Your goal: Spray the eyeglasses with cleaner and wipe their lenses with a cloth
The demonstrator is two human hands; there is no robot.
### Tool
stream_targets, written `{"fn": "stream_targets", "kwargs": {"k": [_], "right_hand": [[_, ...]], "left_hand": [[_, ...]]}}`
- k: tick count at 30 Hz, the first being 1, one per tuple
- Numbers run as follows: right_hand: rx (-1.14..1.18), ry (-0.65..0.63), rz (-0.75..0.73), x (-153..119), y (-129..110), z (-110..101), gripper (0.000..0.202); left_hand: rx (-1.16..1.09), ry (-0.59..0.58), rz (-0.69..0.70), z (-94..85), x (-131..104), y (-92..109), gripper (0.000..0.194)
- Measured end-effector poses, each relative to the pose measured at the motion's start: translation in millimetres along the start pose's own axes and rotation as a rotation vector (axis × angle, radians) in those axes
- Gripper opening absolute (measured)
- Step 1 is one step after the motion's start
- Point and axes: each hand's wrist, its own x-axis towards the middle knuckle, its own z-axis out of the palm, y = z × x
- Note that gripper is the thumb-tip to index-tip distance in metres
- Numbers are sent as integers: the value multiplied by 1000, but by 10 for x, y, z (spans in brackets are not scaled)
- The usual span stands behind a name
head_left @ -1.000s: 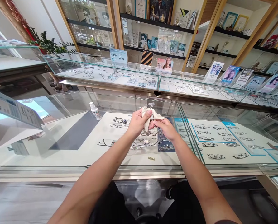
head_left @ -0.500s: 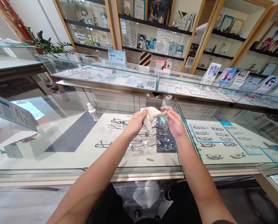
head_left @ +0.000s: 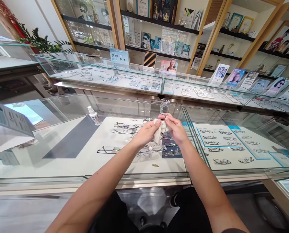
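Observation:
Over the glass counter, my two hands meet around a pair of eyeglasses [head_left: 164, 108]. One lens stands up above the fingers; the other is hidden by the cloth and fingers. My left hand [head_left: 148, 131] is closed on a cream cleaning cloth [head_left: 158, 136], which is wrapped against the lower lens. With fingers pinched, my right hand [head_left: 176, 128] grips the eyeglasses near the middle of the frame. Below the hands, several eyeglass frames [head_left: 126, 126] lie in rows inside the display case. A white spray bottle [head_left: 94, 116] stands on the glass to the left.
The glass counter [head_left: 69, 168] spans the space before me. More eyeglasses [head_left: 222, 161] lie in the case on the right. A leaning sign [head_left: 9, 118] stands at the left. Behind runs a second glass showcase [head_left: 132, 68] with upright cards, before wall shelves [head_left: 159, 24].
My left hand has moved right with the cloth, onto the lower lens. The right hand has brought the eyeglasses slightly left, and the lower lens is now covered.

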Motion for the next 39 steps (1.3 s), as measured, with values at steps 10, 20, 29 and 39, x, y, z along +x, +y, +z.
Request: {"fn": "stream_targets", "kwargs": {"k": [10, 20, 29, 39], "right_hand": [[-4, -27, 9, -26, 7, 52, 35], [6, 91, 8, -19, 15, 69, 26], [-19, 35, 23, -29, 47, 23, 28], [67, 34, -20, -36, 18, 53, 22]], "left_hand": [[29, 138, 106, 35, 48, -63, 68], [-74, 234, 52, 52, 82, -37, 72], [-57, 229, 10, 30, 72, -31, 70], [-69, 131, 64, 73, 48, 23, 55]]}}
